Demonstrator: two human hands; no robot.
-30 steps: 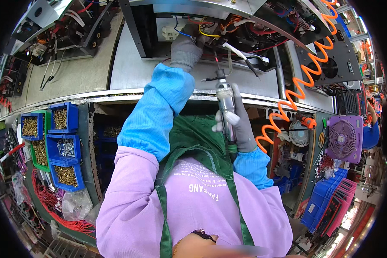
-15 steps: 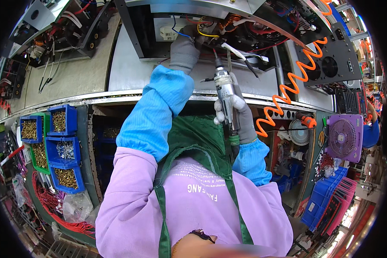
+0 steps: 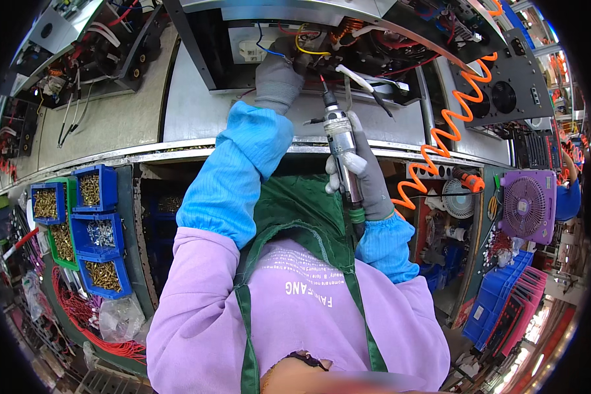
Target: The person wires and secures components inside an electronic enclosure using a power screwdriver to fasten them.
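Observation:
My left hand [image 3: 279, 84], in a grey glove, reaches into the open underside of a metal-cased machine [image 3: 207, 46]. Its fingers are curled beside a blue wire [image 3: 260, 41] and a yellow wire [image 3: 300, 44]; what they pinch is hidden. My right hand [image 3: 369, 167], also gloved, is wrapped round a silver power screwdriver [image 3: 341, 138]. The driver's reddish tip [image 3: 322, 80] points up toward the machine, just right of my left fingers. Close to it, a white-sleeved cable [image 3: 356, 77] with a black end hangs out of the casing.
Blue bins [image 3: 98, 233] of screws stand at the left, above red wires [image 3: 79, 322]. An orange coiled hose [image 3: 433, 144] hangs at the right, near a purple fan [image 3: 527, 207] and a blue crate [image 3: 496, 295]. Another open machine [image 3: 105, 46] sits at the far left.
The screwdriver and my right hand have shifted slightly left and toward me. My left hand stays at the wires, with only a small shift left.

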